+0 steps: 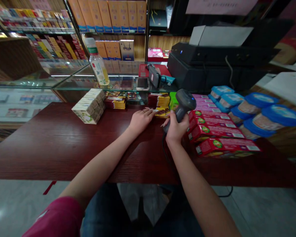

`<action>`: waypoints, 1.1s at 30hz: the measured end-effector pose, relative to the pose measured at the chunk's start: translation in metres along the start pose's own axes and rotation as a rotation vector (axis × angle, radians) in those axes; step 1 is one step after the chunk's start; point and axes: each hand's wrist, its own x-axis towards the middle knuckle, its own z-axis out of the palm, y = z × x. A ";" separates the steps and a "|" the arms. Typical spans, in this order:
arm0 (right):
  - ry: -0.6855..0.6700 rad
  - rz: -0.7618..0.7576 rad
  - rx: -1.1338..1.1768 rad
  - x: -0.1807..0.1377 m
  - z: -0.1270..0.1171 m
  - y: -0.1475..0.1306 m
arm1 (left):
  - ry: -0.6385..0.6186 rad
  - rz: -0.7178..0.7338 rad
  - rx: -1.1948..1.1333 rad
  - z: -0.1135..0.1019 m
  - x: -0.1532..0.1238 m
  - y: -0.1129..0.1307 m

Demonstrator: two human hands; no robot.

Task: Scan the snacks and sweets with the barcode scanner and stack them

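My right hand (175, 129) is wrapped round the grip of a dark handheld barcode scanner (184, 104), its head aimed toward a small yellow packet (162, 112) on the dark red counter (64, 144). My left hand (141, 119) lies on the counter with fingers stretched out, its fingertips touching the edge of that yellow packet. The scanner's cable (164, 149) runs down off the counter's near edge.
Red boxes (215, 131) and blue-lidded tubs (261, 115) line the right side. White cartons (90, 106) and stacks of packets (115, 100) sit at the back. A bottle (97, 64) stands on the glass case; a black printer (212, 62) is behind.
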 end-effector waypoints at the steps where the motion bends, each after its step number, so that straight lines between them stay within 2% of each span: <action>1: -0.011 0.010 0.003 0.000 0.000 0.001 | -0.012 0.003 0.024 0.009 0.004 0.002; 4: -0.084 0.049 0.003 0.001 0.001 0.007 | -0.023 0.045 0.165 0.029 0.012 0.006; 6: -0.086 0.037 0.013 0.000 0.002 0.011 | -0.050 0.097 0.317 0.036 0.013 0.007; 10: -0.023 -0.060 0.039 -0.003 0.007 0.012 | -0.069 0.209 0.520 0.033 0.009 0.002; 13: -0.054 -0.021 0.130 -0.008 0.010 0.006 | 0.055 0.194 0.518 0.007 0.005 -0.016; 17: -0.196 0.068 0.245 -0.018 0.015 -0.001 | 0.283 0.017 0.529 -0.047 -0.004 -0.068; 20: -0.285 0.134 0.259 -0.025 0.017 -0.004 | 0.298 -0.106 0.553 -0.081 -0.013 -0.110; 22: -0.345 0.169 0.238 -0.028 0.018 -0.005 | 0.274 -0.163 0.536 -0.094 -0.018 -0.128; 24: -0.411 0.185 0.208 -0.030 0.019 -0.006 | 0.270 -0.173 0.467 -0.099 -0.021 -0.133; 27: -0.508 0.200 0.176 -0.032 0.017 -0.009 | 0.336 -0.151 0.235 -0.095 -0.020 -0.125; 31: -0.626 0.209 0.128 -0.035 0.014 -0.014 | 0.584 -0.272 -0.281 -0.077 -0.014 -0.106; 33: -0.690 0.212 0.095 -0.038 0.014 -0.017 | 0.650 -0.372 -0.578 -0.065 -0.012 -0.097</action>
